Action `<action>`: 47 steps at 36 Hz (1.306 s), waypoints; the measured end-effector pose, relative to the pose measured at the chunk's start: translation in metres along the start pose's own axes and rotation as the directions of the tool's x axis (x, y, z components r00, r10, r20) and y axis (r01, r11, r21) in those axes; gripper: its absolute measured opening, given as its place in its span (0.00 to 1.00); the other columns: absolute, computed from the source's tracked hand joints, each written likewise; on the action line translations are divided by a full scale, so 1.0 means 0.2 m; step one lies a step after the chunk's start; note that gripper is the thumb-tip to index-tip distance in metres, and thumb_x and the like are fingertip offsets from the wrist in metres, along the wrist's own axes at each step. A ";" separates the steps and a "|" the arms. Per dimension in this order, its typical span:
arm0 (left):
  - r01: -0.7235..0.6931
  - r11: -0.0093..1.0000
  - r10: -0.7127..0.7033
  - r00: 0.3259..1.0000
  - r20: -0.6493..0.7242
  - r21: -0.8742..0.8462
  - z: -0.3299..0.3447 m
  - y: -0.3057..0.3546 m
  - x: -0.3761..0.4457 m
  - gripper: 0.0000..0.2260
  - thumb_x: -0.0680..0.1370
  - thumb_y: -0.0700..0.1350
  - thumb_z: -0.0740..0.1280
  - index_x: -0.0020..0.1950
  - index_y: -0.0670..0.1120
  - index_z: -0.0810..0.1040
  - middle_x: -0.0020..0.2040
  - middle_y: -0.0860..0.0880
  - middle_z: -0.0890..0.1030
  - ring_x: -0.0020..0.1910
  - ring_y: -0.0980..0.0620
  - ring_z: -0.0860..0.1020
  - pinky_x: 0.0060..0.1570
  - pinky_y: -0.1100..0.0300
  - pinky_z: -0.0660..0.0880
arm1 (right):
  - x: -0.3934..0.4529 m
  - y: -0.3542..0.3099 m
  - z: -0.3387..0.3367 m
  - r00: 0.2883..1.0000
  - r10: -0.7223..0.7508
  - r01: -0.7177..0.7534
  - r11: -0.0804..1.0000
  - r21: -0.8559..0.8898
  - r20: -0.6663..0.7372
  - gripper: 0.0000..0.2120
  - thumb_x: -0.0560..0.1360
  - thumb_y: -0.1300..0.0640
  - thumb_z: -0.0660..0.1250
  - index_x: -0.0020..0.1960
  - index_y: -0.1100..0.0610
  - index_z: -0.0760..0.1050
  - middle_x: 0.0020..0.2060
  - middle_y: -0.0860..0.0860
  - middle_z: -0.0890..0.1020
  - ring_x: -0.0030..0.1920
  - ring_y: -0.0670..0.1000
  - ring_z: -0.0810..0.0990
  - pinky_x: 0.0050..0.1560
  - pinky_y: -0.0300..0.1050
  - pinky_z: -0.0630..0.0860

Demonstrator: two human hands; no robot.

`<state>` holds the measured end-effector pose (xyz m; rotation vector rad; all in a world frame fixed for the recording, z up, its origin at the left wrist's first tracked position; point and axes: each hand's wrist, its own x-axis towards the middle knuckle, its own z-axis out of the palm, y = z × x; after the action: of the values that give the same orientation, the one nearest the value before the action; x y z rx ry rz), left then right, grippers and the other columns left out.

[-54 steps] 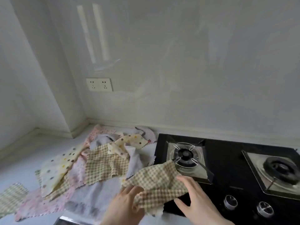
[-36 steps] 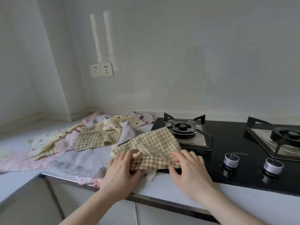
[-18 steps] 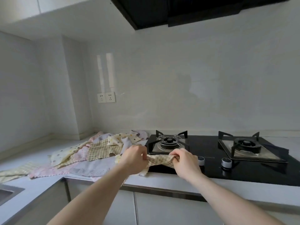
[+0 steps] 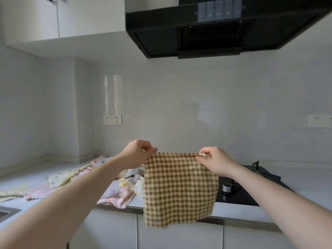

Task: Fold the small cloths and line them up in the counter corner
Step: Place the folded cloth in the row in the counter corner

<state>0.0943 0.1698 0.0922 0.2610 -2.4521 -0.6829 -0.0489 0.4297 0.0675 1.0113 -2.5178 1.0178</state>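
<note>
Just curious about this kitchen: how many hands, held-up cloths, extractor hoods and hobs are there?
Bare hands: 2 (left hand, right hand)
Brown-and-cream checked fabric cloth, held up: 1
Black metal extractor hood: 1
Black glass gas hob: 1
Total: 5
Heaped patterned cloths behind overlap too much to count.

**Cloth up between your hands, pile behind on the left**

You had the cloth (image 4: 179,189) held up in front of you, above the counter (image 4: 305,186) edge, your left hand (image 4: 136,153) at its upper left corner and your right hand (image 4: 213,162) at its upper right. It hung down before the cabinet fronts (image 4: 179,236). Behind it and to your left, the other cloths (image 4: 71,178) lay heaped on the counter, running back toward the corner. The stove (image 4: 251,187) sat behind the cloth to your right, the hood (image 4: 215,27) above it. The wall socket (image 4: 112,119) was above the pile, the sink (image 4: 7,212) at far left.
</note>
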 end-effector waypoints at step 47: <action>-0.159 0.974 0.104 0.948 0.302 0.162 0.63 -0.44 -0.19 0.06 0.80 0.46 0.70 0.56 0.53 0.84 0.44 0.61 0.79 0.41 0.61 0.78 0.38 0.75 0.68 | -0.18 0.61 0.39 0.991 0.109 -0.120 0.980 0.158 0.074 0.06 0.75 0.58 0.75 0.44 0.46 0.85 0.39 0.41 0.86 0.43 0.39 0.83 0.47 0.34 0.76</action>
<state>0.0549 0.1587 -0.0602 0.0672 -2.7912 -0.4629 -0.1031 0.4575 -0.0687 0.9656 -2.6068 1.2613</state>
